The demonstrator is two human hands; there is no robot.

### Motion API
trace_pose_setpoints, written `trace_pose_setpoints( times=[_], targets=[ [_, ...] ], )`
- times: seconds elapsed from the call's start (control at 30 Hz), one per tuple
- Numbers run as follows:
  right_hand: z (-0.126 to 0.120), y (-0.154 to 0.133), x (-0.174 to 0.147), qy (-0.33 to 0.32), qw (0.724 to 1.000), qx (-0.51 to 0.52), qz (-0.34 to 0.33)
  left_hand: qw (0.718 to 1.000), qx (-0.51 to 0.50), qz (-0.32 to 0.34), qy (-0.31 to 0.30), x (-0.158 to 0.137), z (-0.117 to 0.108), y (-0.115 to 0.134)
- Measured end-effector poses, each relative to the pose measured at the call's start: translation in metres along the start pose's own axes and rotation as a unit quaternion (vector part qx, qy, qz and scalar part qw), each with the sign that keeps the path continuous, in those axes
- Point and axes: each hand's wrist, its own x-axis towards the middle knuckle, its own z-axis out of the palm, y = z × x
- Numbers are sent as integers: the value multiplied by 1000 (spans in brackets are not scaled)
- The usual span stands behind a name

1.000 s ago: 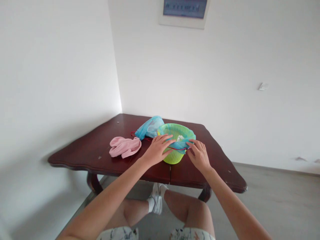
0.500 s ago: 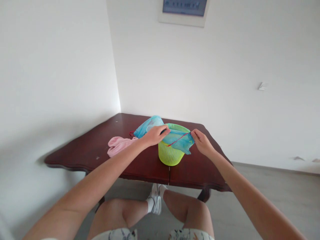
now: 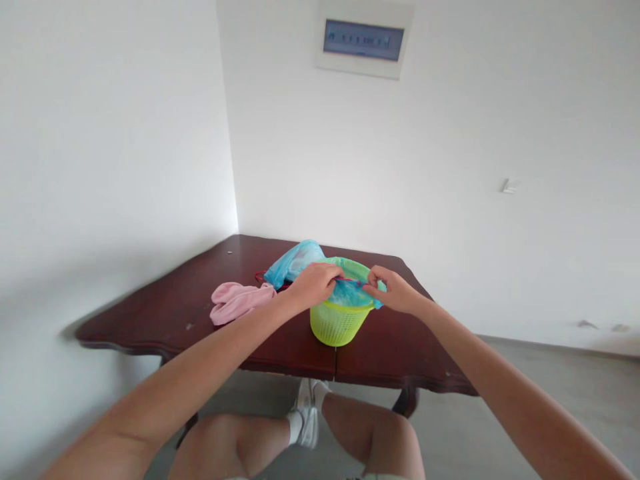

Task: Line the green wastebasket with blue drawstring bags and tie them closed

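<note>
A yellow-green plastic basket [image 3: 336, 325] with mesh walls stands upright near the front of the table. Inside its mouth is a blue plastic bag [image 3: 347, 293] with a red drawstring, part of it lying over the right rim. My left hand [image 3: 317, 283] is closed on the bag's edge at the basket's left side. At the right side my right hand [image 3: 390, 289] pinches the edge and the red string. Fingers partly hide the bag's opening.
Behind and left of the basket lies a filled blue plastic bag [image 3: 295, 262] with a red string. A folded pink cloth [image 3: 240, 301] rests at its left. The dark red table [image 3: 165, 313] has a scalloped edge and touches the walls.
Both hands have come closer together over the basket. The bag's edge, which hung over the basket's front, now sits down inside the mouth. The view has tilted up slightly.
</note>
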Motion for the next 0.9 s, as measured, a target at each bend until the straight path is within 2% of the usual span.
trace_pose_setpoints(
  times=[0.07,0.17,0.23,0.33,0.43,0.53,0.67,0.8,0.9],
  targets=[
    [0,7,-12,-1,999,-44,-17,1000,2,-5,7,-8,-13,-14],
    [3,14,-26,15,995,-96,-3,999,6,-24,31,-21,-27,-31],
    [6,14,-31,20,994,-103,11,998,7,-44,49,-28,-34,-41],
    [12,15,-34,4,992,-122,-11,996,2,-69,59,-36,-41,-58],
    [17,21,-35,-19,987,-157,-28,998,-43,-45,19,-40,-49,-77],
    [15,30,-36,-19,990,-139,3,994,-102,-2,-42,-46,-53,-92],
    [3,43,-37,45,986,-161,23,990,-123,7,-75,-49,-54,-99],
    [-11,57,-29,88,975,-193,69,990,-109,14,-86,-37,-61,-104],
    [-17,68,-13,121,977,-123,129,993,-75,39,-78,-20,-69,-115]
  ],
)
